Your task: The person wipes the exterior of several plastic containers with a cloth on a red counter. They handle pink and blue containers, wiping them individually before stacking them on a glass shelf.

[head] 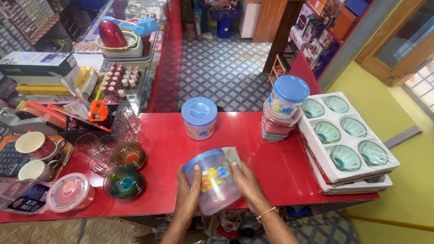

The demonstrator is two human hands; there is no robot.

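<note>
Both my hands hold a clear plastic container (216, 183) with a blue lid and a flower print, tilted on its side over the front edge of the red counter (167, 153). My left hand (189, 190) grips its left side. My right hand (246, 183), with a bangle at the wrist, grips its right side and also presses a grey cloth (233, 156) against it. A similar blue-lidded container (199, 118) stands upright farther back on the counter.
A stack of lidded containers (281, 108) stands to the right, beside a white box of green glass bowls (346, 140). On the left are coloured glass bowls (124, 180), clear glasses (97, 151), mugs (36, 156) and a pink-lidded box (70, 192). A glass showcase runs behind.
</note>
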